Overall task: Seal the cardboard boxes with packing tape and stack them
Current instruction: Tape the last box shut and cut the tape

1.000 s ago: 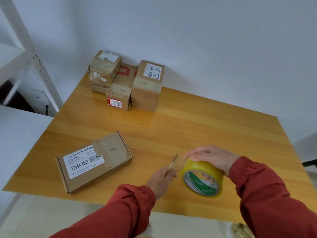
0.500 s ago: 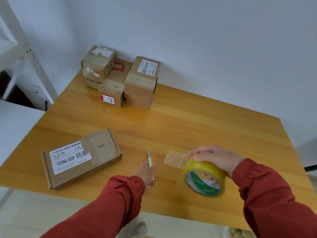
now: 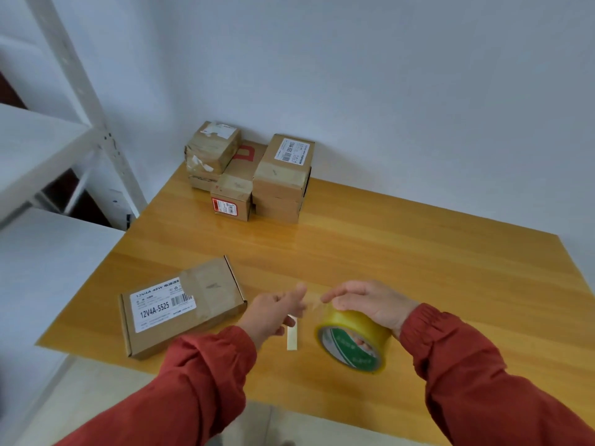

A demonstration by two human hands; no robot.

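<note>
Right grip [image 3: 370, 304] clamped on the tape roll [image 3: 352, 344]: palm over the yellow rim, fingers curled into the core, where their tips show through the opening. The roll is held on edge, tilted, over the near middle of the bench [image 3: 434, 268]. Left grip [image 3: 273, 312] just beside it, thumb raised toward a short clear tape end [image 3: 311, 305] drawn off the roll; blur hides whether the fingers pinch it. A pale strip [image 3: 292, 338] shows just under this grip; contact cannot be told. Left of both grips, a flat box [image 3: 183, 310] lies on the bench, label up, lid closed, touched by neither. At the far corner, against the wall [image 3: 386, 75], taped boxes [image 3: 254, 175] sit together, some two high. A white shelf [image 3: 42, 149] stands left of the bench.
</note>
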